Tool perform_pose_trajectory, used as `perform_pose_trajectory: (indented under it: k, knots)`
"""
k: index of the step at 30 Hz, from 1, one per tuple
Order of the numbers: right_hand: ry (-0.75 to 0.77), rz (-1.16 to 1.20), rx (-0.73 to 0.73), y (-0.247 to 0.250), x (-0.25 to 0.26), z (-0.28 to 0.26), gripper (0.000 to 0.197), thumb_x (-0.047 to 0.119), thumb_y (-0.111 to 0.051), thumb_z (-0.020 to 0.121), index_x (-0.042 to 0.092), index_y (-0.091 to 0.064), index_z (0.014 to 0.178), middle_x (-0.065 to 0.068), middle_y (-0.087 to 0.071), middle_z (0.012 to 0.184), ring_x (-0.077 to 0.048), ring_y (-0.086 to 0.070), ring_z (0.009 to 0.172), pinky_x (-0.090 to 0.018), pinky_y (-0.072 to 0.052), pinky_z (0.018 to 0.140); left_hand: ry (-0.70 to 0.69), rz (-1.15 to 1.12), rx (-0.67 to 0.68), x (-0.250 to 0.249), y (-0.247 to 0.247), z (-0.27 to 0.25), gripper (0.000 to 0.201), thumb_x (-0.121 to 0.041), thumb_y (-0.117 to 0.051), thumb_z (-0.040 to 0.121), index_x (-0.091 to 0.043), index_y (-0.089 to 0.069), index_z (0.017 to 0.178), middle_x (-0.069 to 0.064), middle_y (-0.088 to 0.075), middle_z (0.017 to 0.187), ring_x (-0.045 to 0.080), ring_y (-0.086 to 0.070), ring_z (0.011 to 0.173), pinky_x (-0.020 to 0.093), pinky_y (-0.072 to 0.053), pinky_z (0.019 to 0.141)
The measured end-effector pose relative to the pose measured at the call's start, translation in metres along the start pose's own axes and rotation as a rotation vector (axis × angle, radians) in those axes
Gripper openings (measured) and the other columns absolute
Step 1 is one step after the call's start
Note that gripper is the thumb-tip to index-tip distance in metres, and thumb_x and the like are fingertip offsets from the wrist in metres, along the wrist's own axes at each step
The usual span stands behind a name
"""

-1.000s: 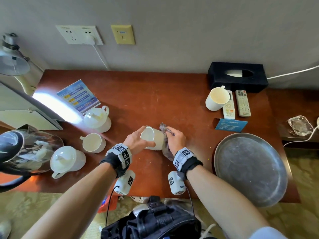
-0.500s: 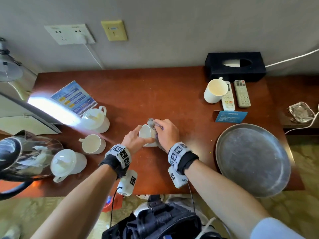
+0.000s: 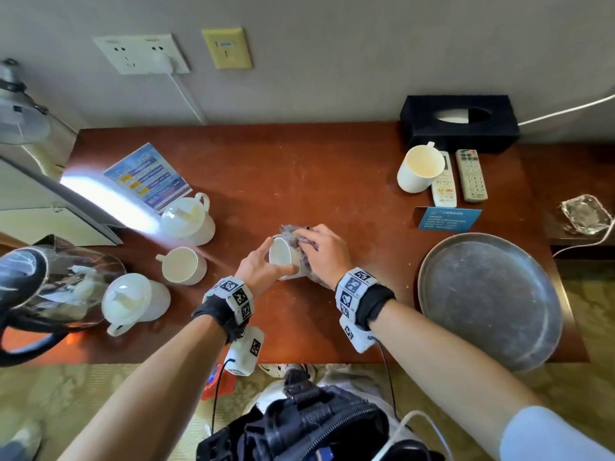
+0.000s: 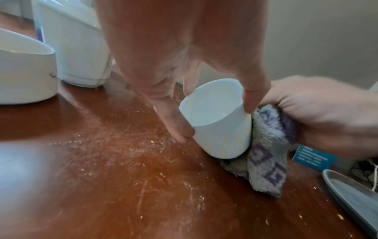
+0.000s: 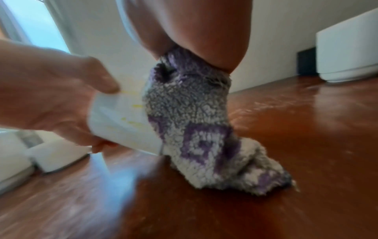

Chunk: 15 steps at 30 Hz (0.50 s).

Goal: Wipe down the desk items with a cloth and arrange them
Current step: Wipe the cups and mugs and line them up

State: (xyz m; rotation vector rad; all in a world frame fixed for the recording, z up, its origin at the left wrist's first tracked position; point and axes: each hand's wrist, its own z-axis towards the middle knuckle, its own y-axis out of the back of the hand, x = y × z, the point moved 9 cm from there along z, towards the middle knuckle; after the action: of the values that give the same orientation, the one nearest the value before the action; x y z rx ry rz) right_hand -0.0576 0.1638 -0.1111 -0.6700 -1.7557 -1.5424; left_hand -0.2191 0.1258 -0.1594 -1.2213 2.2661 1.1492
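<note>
The left hand (image 3: pixel 258 269) grips a white cup (image 3: pixel 283 259) by its rim, tilted with the mouth toward the person, its base just above the worktop (image 3: pixel 299 181). Just right of it, the right hand (image 3: pixel 321 251) clutches a grey-and-purple cloth (image 4: pixel 267 155) against the cup's side, the cloth's loose end resting on the worktop below that hand.

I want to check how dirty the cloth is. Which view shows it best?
The right wrist view: the cloth fills the frame, pile and purple pattern clear. The left wrist view shows its hanging end beside the cup. The head view shows only scraps under the right hand.
</note>
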Motion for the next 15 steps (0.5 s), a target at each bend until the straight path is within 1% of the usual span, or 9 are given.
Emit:
perform_pose_trajectory:
  k: [2, 3, 4, 5, 8, 10, 11, 13, 15]
  knots:
    - [-0.195, -0.005, 0.000, 0.009, -0.027, 0.008, 0.030, 0.020, -0.053, 0.100, 0.024, -0.069, 0.125, -0.004, -0.067, 0.117, -0.027, -0.061, 0.108, -0.028, -0.046, 0.085, -0.015, 0.034, -0.003, -0.003, 0.000, 0.000, 0.094, -0.042, -0.080, 0.076, -0.036, -0.028, 0.154, 0.008, -0.062, 0.121, 0.026, -0.063, 0.106, 0.029, -0.045, 0.085]
    - [-0.264, 0.007, 0.006, 0.011, -0.037, 0.010, 0.031, 0.021, -0.052, 0.100, 0.023, -0.068, 0.126, -0.004, -0.067, 0.121, -0.027, -0.060, 0.112, -0.027, -0.044, 0.088, -0.028, 0.053, -0.003, -0.004, 0.000, 0.001, 0.094, -0.042, -0.080, 0.076, -0.036, -0.028, 0.154, 0.009, -0.062, 0.120, 0.027, -0.062, 0.105, 0.029, -0.045, 0.084]
    - [-0.284, 0.017, 0.009, 0.012, -0.041, 0.010, 0.031, 0.020, -0.051, 0.100, 0.023, -0.068, 0.126, -0.004, -0.067, 0.123, -0.027, -0.059, 0.114, -0.026, -0.043, 0.090, -0.031, 0.069, -0.001, -0.006, -0.001, 0.002, 0.094, -0.042, -0.080, 0.076, -0.036, -0.028, 0.154, 0.011, -0.062, 0.120, 0.028, -0.062, 0.105, 0.030, -0.046, 0.085]
    - [-0.265, 0.018, 0.012, 0.011, -0.038, 0.009, 0.031, 0.020, -0.051, 0.100, 0.023, -0.068, 0.126, -0.004, -0.067, 0.121, -0.026, -0.059, 0.112, -0.026, -0.043, 0.089, -0.035, 0.076, 0.002, -0.007, -0.001, 0.003, 0.095, -0.043, -0.080, 0.076, -0.036, -0.027, 0.155, 0.011, -0.061, 0.122, 0.029, -0.061, 0.107, 0.032, -0.048, 0.088]
    - [-0.104, 0.028, -0.012, 0.005, -0.020, -0.002, 0.028, 0.021, -0.057, 0.098, 0.024, -0.071, 0.122, 0.001, -0.064, 0.107, -0.020, -0.060, 0.099, -0.024, -0.042, 0.079, -0.013, 0.065, 0.007, -0.001, 0.001, 0.007, 0.103, -0.048, -0.081, 0.072, -0.037, -0.024, 0.156, 0.012, -0.062, 0.128, 0.028, -0.062, 0.110, 0.034, -0.049, 0.095]
    - [-0.022, 0.006, -0.061, 0.003, -0.016, -0.007, 0.025, 0.023, -0.062, 0.096, 0.025, -0.073, 0.118, 0.004, -0.066, 0.103, -0.018, -0.056, 0.096, -0.024, -0.042, 0.077, -0.017, 0.056, -0.004, 0.001, 0.002, 0.007, 0.103, -0.050, -0.080, 0.070, -0.037, -0.025, 0.156, 0.012, -0.063, 0.127, 0.027, -0.062, 0.110, 0.032, -0.048, 0.093]
    - [-0.010, -0.006, -0.084, 0.004, -0.017, -0.007, 0.025, 0.024, -0.063, 0.095, 0.026, -0.073, 0.117, 0.004, -0.068, 0.104, -0.018, -0.054, 0.097, -0.026, -0.043, 0.078, -0.032, 0.051, -0.013, -0.001, 0.001, 0.007, 0.100, -0.049, -0.080, 0.072, -0.036, -0.027, 0.155, 0.011, -0.062, 0.128, 0.026, -0.061, 0.111, 0.030, -0.046, 0.091]
    - [-0.026, 0.012, -0.115, 0.006, -0.021, -0.003, 0.024, 0.024, -0.062, 0.096, 0.024, -0.073, 0.117, 0.004, -0.069, 0.107, -0.018, -0.050, 0.103, -0.030, -0.044, 0.086, -0.070, 0.039, -0.029, -0.008, -0.001, 0.005, 0.088, -0.045, -0.078, 0.080, -0.032, -0.031, 0.153, 0.011, -0.051, 0.139, 0.025, -0.053, 0.116, 0.029, -0.041, 0.091]
    - [-0.050, 0.081, -0.120, 0.004, -0.025, 0.002, 0.025, 0.019, -0.060, 0.097, 0.019, -0.072, 0.119, 0.000, -0.069, 0.115, -0.020, -0.048, 0.114, -0.033, -0.041, 0.098, -0.078, 0.028, -0.019, -0.014, -0.003, 0.006, 0.084, -0.042, -0.077, 0.083, -0.027, -0.033, 0.153, 0.012, -0.026, 0.153, 0.028, -0.041, 0.129, 0.029, -0.037, 0.097]
